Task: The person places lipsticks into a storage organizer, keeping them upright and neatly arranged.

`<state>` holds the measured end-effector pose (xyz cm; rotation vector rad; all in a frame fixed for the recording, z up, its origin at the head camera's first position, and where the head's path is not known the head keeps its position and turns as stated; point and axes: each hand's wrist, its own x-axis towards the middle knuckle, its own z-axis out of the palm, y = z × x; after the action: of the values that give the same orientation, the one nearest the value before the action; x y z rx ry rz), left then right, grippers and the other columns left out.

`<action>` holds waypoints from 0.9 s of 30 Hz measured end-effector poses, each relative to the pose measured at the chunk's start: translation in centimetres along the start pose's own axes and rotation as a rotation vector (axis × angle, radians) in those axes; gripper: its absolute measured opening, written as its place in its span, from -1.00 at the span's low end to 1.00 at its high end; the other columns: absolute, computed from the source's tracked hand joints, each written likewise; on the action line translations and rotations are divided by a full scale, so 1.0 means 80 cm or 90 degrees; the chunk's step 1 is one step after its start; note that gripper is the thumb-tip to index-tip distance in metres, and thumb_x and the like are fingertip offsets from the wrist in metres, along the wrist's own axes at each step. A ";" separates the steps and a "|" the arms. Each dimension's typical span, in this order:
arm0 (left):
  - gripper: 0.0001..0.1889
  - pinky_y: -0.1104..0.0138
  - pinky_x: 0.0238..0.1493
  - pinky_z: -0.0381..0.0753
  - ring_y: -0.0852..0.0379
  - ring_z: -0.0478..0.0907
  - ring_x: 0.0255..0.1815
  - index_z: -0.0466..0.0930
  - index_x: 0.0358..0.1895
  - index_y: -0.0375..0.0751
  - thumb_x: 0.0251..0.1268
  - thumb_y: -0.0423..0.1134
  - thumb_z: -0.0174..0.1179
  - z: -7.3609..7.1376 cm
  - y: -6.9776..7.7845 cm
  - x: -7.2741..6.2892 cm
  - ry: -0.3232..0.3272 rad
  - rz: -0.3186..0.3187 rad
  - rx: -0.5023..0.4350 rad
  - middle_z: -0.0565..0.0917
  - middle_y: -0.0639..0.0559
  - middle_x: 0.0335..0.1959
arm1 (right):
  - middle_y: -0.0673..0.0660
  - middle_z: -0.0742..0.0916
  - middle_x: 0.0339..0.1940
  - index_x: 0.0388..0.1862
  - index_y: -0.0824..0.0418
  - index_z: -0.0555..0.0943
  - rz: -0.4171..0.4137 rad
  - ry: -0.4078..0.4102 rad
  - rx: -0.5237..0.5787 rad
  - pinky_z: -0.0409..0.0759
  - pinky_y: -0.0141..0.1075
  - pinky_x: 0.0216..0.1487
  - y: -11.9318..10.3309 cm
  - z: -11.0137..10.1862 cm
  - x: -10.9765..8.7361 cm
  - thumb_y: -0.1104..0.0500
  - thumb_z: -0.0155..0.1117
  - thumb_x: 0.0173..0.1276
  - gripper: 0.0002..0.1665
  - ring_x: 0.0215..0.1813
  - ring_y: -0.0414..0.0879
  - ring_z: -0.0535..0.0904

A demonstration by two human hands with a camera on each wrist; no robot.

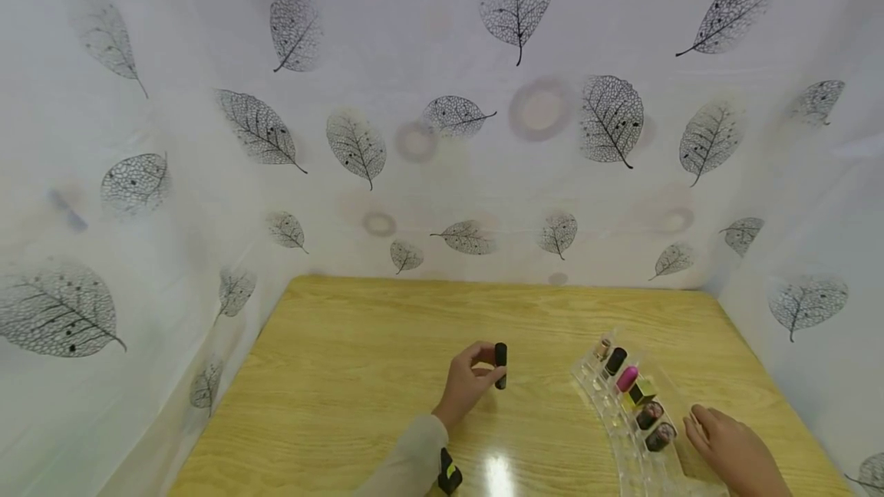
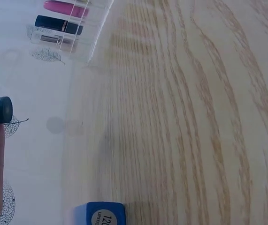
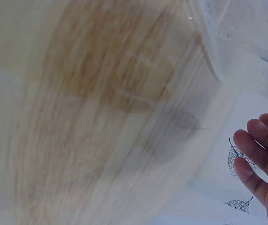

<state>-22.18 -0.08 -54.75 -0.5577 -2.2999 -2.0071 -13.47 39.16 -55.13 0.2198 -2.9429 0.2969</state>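
Observation:
My left hand (image 1: 461, 388) pinches an upright black cosmetic tube (image 1: 500, 364), likely a lipstick, between thumb and fingers over the middle of the table. In the left wrist view the tube's round end (image 2: 6, 110) faces the camera. At the right stands a clear stepped organizer (image 1: 608, 406) with several items in its slots. They include a black tube (image 1: 615, 360), a magenta tube (image 1: 627, 379) and a black-and-gold box (image 1: 641, 392). Just right of the organizer is my right hand (image 1: 737, 447), its fingers loosely bent and holding nothing.
A blue box (image 2: 106, 213) marked "120 LIPSTICK" shows at the bottom of the left wrist view. A black object (image 1: 450, 472) with a yellow-green mark sits beside the left sleeve. White leaf-print sheeting (image 1: 442, 175) rises behind and beside the wooden table (image 1: 359, 343).

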 end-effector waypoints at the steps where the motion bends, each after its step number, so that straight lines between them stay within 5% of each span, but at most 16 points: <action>1: -0.75 0.47 -0.20 0.64 0.09 0.63 -0.20 0.57 -0.06 -0.24 0.16 -0.38 0.27 -0.002 0.005 0.000 -0.004 -0.001 -0.003 0.64 -0.21 -0.21 | -0.02 0.57 -0.60 -0.39 0.23 0.56 0.000 -0.001 0.000 0.42 -0.30 -0.56 0.000 0.000 0.000 0.23 0.23 0.24 -0.93 -0.63 -0.32 0.36; 6: -0.75 0.49 -0.18 0.62 0.08 0.63 -0.19 0.57 -0.07 -0.29 0.17 -0.38 0.26 -0.009 0.033 -0.005 -0.018 -0.001 -0.010 0.64 -0.23 -0.21 | 0.00 0.60 -0.57 -0.36 0.25 0.57 0.001 -0.008 0.000 0.45 -0.30 -0.55 0.000 -0.001 0.001 0.22 0.23 0.25 -0.91 -0.61 -0.30 0.39; 12: -0.75 0.42 -0.14 0.64 0.22 0.62 -0.19 0.57 -0.07 -0.29 0.15 -0.43 0.25 -0.008 0.030 -0.004 -0.018 0.001 -0.023 0.65 -0.24 -0.19 | 0.02 0.61 -0.55 -0.36 0.25 0.57 0.004 -0.005 -0.002 0.48 -0.25 -0.52 -0.001 -0.002 0.001 0.23 0.22 0.25 -0.91 -0.59 -0.25 0.43; 20: -0.74 0.46 -0.14 0.63 0.02 0.62 -0.14 0.56 -0.06 -0.33 0.16 -0.42 0.25 0.002 0.035 -0.005 -0.030 0.017 -0.020 0.64 -0.26 -0.16 | -0.07 0.47 -0.66 -0.45 0.17 0.49 -0.007 0.009 0.001 0.31 -0.32 -0.59 -0.001 0.001 -0.002 0.24 0.21 0.26 -0.89 -0.64 -0.37 0.23; 27: -0.74 0.41 -0.12 0.64 0.07 0.62 -0.14 0.56 -0.06 -0.34 0.16 -0.44 0.24 0.025 0.052 -0.006 -0.043 0.050 -0.024 0.63 -0.25 -0.16 | -0.06 0.49 -0.65 -0.44 0.18 0.51 -0.009 0.026 -0.008 0.34 -0.32 -0.59 -0.002 0.002 -0.002 0.25 0.25 0.23 -0.90 -0.64 -0.38 0.25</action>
<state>-20.13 2.15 -51.28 -0.7168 -2.2428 -2.0293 -13.31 38.98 -55.27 0.2305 -2.9000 0.2777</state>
